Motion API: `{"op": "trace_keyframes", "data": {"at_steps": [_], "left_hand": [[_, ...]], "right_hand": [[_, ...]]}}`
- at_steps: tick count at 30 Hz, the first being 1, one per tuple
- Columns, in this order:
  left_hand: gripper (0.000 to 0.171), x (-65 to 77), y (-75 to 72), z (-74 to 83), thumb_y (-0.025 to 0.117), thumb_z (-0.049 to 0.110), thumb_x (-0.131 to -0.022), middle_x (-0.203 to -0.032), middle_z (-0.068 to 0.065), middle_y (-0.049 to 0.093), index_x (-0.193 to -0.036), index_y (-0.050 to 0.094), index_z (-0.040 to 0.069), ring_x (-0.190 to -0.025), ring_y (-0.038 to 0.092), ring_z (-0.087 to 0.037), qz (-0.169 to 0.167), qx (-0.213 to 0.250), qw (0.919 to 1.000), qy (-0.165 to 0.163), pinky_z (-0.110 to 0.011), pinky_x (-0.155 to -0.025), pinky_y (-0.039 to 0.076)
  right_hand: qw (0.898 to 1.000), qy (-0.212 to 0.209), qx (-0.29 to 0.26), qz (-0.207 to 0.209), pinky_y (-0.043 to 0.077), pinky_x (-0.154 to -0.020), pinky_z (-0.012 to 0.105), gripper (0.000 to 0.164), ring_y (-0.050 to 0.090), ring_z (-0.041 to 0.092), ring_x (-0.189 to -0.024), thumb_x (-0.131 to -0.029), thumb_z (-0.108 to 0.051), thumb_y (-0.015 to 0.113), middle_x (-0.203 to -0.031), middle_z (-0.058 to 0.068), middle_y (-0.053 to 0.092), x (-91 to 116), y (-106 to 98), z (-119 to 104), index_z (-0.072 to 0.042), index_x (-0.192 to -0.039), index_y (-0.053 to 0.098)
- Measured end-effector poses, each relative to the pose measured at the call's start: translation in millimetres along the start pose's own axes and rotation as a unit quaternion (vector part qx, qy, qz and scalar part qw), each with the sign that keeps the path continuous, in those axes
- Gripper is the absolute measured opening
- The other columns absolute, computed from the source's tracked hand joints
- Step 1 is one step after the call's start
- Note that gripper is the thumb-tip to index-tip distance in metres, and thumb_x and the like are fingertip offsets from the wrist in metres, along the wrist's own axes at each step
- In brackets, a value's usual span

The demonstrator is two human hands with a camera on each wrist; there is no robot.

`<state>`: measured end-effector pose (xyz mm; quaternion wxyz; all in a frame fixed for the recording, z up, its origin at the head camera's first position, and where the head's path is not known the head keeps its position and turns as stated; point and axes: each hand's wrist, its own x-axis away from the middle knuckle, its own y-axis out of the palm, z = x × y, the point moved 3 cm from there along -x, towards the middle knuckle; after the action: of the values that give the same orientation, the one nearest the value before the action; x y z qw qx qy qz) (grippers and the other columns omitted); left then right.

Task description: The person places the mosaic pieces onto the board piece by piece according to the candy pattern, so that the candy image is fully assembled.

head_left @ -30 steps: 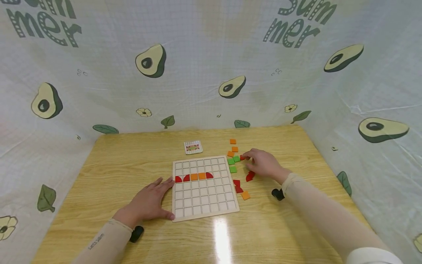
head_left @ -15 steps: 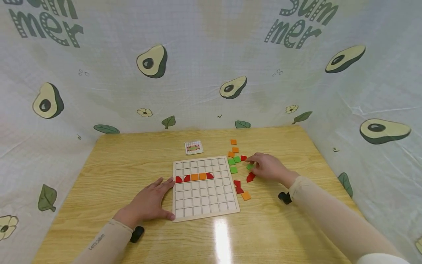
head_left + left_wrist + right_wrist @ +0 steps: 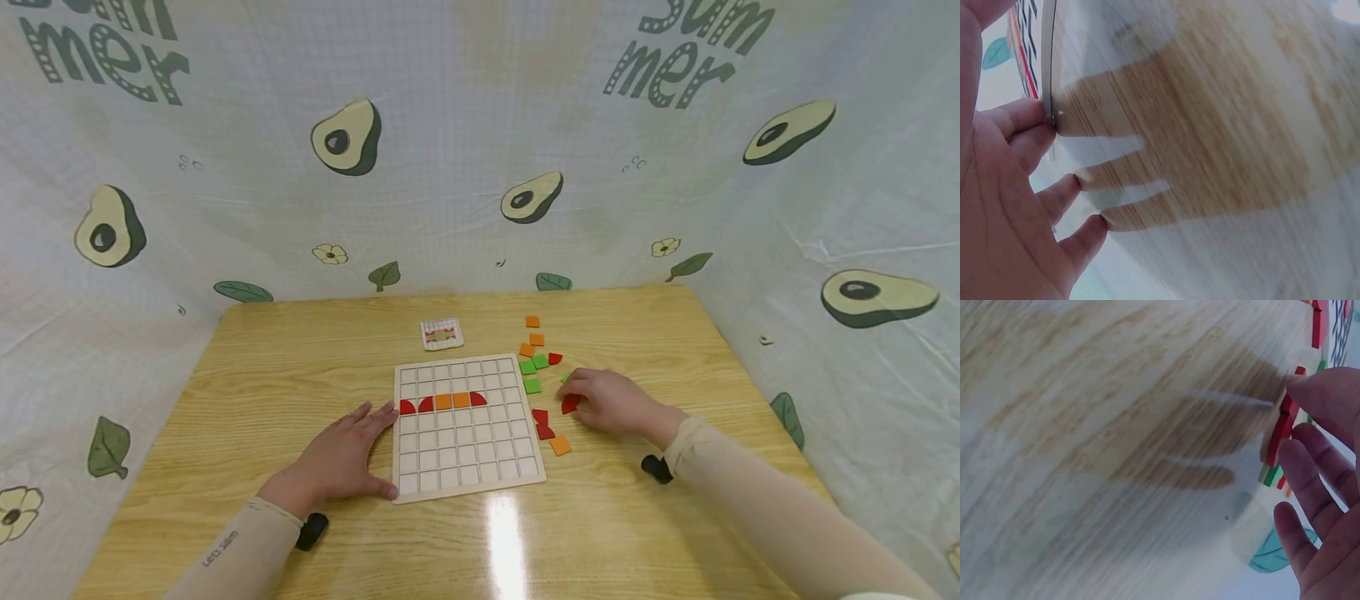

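Observation:
A pale wooden grid board [image 3: 468,435] lies mid-table; one of its rows holds red quarter-round tiles [image 3: 426,404] and two orange square tiles [image 3: 452,401]. My left hand [image 3: 337,458] rests with spread fingers against its left edge, thumb by the lower left corner. Right of the board, my right hand [image 3: 615,402] reaches down over loose tiles. In the right wrist view its thumb and forefinger pinch at a red quarter-round tile [image 3: 1281,434], with another red piece adjoining it. A green tile [image 3: 566,378] shows just past the fingertips, partly hidden by the hand.
Behind the board lies a small pattern card [image 3: 442,334]. Loose green tiles [image 3: 532,386], orange tiles [image 3: 536,340] and red tiles [image 3: 544,431] lie along the board's right side. A printed cloth [image 3: 442,225] hangs behind the wooden table [image 3: 300,350].
My right hand has moved toward me, from a red tile past a green one to the red tiles nearer. Those two now lie apart behind it. The left hand stays put.

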<state>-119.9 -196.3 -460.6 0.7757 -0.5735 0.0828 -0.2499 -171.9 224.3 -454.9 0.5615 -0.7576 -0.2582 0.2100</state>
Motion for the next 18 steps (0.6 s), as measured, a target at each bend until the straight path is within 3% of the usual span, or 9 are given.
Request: {"op": "trace_keyframes", "data": {"at_steps": [8, 18], "left_hand": [[0.117, 0.9, -0.3, -0.5, 0.08, 0.073, -0.061, -0.159, -0.004, 0.035, -0.153, 0.042, 0.011, -0.144, 0.027, -0.041, -0.001, 0.003, 1.0, -0.003, -0.062, -0.108, 0.031], [0.119, -1.2, 1.9, -1.1, 0.079, 0.075, -0.06, -0.16, -0.001, 0.033, -0.154, 0.041, 0.013, -0.146, 0.025, -0.039, -0.002, 0.001, 1.0, -0.006, -0.061, -0.109, 0.031]], "right_hand": [[0.999, -0.033, 0.037, 0.002, 0.054, -0.082, 0.038, 0.026, 0.061, 0.016, -0.09, -0.085, -0.01, 0.076, -0.106, -0.001, 0.063, -1.4, 2.5, -2.2, -0.013, -0.111, 0.074], [0.998, -0.043, 0.044, 0.002, 0.055, -0.08, 0.038, 0.023, 0.063, 0.016, -0.088, -0.085, -0.014, 0.077, -0.105, -0.004, 0.064, -2.6, 2.4, -1.8, -0.014, -0.108, 0.076]]}}
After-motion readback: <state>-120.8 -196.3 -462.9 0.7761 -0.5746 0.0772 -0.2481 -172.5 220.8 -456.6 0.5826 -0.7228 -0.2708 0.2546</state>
